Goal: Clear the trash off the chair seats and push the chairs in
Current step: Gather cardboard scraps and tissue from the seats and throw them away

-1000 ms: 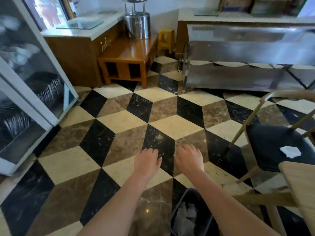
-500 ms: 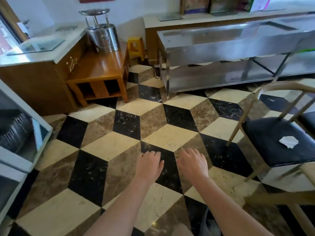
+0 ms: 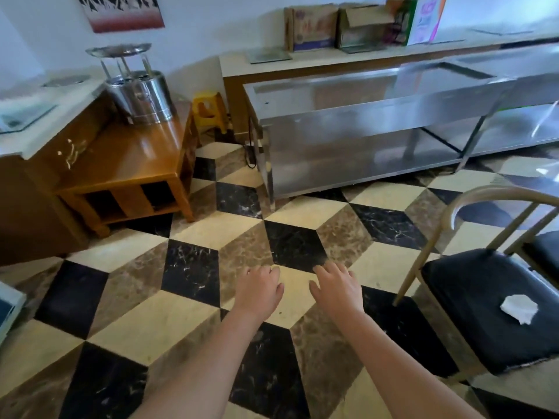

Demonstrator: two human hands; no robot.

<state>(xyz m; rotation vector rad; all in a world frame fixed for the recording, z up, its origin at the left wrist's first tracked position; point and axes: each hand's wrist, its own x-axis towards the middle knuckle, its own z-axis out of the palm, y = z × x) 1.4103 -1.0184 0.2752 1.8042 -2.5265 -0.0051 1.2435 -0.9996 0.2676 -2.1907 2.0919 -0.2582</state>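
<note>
Checkered marble floor (image 3: 193,322) in cream, brown and black fills most of the view, with a steel counter (image 3: 378,122) along the back wall, a wooden side table (image 3: 130,164) at left carrying a steel pot (image 3: 140,95), and a yellow stool (image 3: 208,110) in the corner. Both hands hang out front over the floor, holding nothing: left hand (image 3: 260,290) with fingers loosely curled, right hand (image 3: 337,287) with fingers relaxed and slightly spread. Trash is a crumpled white tissue (image 3: 518,308) lying on the black seat of the chair (image 3: 490,309) at the right edge, well apart from both hands and nearer the right one. A second dark seat (image 3: 544,252) shows just behind it, mostly cut off, so cannot tell if it has trash. Judgement: no step is started yet, tissue untouched, chair stands out on the floor. Risks: tissue is light and flimsy, so a fast reach or a swipe could brush it off the seat onto the floor instead of picking it up; a loose pinch could tear it or leave bits behind. Pushing the chair before clearing would hide the tissue under the table. Curved backrest (image 3: 496,195) and splayed legs sit near the reach path, so an arm could knock the frame and slide the chair on the smooth tile. What the chair goes under is barely in view, so leg collisions cannot be ruled out.
</note>
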